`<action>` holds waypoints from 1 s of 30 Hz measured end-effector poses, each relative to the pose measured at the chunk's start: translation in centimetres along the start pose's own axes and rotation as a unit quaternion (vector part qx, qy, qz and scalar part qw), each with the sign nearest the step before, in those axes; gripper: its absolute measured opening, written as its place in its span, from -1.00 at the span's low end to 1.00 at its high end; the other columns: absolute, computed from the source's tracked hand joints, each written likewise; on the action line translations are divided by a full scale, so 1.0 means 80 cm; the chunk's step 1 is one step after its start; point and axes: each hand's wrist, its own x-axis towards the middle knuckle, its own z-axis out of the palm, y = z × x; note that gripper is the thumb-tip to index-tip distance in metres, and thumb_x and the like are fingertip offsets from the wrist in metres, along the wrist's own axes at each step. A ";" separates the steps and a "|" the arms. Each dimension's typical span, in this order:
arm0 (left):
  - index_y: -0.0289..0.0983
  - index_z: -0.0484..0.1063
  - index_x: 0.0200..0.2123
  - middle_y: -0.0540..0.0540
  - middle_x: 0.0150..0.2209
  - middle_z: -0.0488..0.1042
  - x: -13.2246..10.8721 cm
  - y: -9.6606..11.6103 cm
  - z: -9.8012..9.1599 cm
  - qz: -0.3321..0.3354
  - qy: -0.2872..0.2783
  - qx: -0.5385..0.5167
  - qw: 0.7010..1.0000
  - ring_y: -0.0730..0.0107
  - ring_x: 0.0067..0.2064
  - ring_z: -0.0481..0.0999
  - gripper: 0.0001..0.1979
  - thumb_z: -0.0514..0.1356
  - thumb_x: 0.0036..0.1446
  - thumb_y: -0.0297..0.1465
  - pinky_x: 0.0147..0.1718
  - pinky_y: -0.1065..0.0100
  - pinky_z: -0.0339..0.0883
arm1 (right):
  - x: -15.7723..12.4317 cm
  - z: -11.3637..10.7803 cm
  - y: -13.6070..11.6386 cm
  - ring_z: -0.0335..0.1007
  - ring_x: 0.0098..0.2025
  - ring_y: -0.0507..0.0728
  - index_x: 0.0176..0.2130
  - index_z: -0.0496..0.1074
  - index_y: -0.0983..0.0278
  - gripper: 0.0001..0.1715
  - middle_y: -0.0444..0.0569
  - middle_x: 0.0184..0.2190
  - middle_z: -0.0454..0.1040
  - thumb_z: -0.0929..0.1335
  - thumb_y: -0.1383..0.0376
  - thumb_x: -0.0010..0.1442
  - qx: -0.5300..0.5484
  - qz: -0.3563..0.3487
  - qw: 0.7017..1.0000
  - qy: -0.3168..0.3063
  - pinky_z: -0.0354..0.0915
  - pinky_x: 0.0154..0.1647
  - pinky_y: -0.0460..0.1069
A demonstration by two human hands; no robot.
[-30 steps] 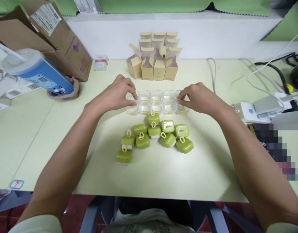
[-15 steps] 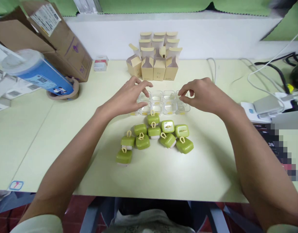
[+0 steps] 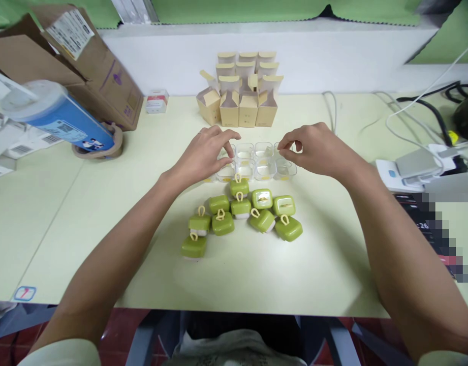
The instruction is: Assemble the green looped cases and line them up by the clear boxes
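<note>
Two rows of small clear plastic boxes [image 3: 264,166] lie in the middle of the pale table [image 3: 256,274]. My left hand [image 3: 205,155] hovers over their left end, fingers curled and loosely apart, holding nothing. My right hand [image 3: 313,147] hangs over the right end, thumb and fingertips drawn close together, with nothing visible between them. Just in front of the boxes lies a cluster of several green square cases [image 3: 262,199] with yellow loops. Behind them stand several open tan cardboard cartons [image 3: 239,107].
A brown cardboard box [image 3: 89,66] and a blue cup with a white lid [image 3: 54,119] sit at the left. A small white-and-red box [image 3: 157,100] stands by the wall. White and black cables [image 3: 409,109] and white devices [image 3: 416,170] crowd the right side.
Both hands lifted off the ends of the clear boxes and moved inward above them. The left hand's fingers spread. The view shifted slightly.
</note>
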 end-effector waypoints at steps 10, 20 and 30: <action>-0.17 0.46 0.29 -0.09 -0.07 0.75 0.000 0.002 -0.003 -0.001 -0.008 0.000 1.000 -0.08 0.24 0.58 -0.52 0.26 0.33 -0.42 0.29 -0.04 0.33 | -0.001 0.012 0.001 0.60 -0.14 0.33 -0.15 0.76 0.21 -0.67 0.06 -0.25 0.73 0.38 0.30 0.24 -0.012 -0.001 1.000 0.010 0.42 -0.06 0.20; -0.17 0.58 0.17 -0.14 0.07 0.72 -0.020 -0.041 -0.073 -0.041 -0.044 -0.020 0.998 -0.03 0.19 0.60 -0.52 0.41 0.22 -0.17 0.30 -0.02 0.35 | -0.005 -0.001 -0.003 0.62 -0.09 0.40 -0.13 0.75 0.20 -0.68 0.12 -0.23 0.72 0.37 0.21 0.32 -0.006 -0.014 0.999 0.035 0.46 0.07 0.29; -0.17 0.62 0.12 -0.09 -0.06 0.76 -0.018 -0.049 -0.048 -0.030 -0.082 0.013 0.996 -0.04 0.12 0.60 -0.59 0.34 0.25 -0.16 0.25 0.00 0.35 | -0.016 -0.009 -0.025 0.58 -0.17 0.34 -0.16 0.74 0.22 -0.65 0.10 -0.25 0.71 0.34 0.24 0.34 0.030 -0.024 0.998 0.046 0.41 0.06 0.28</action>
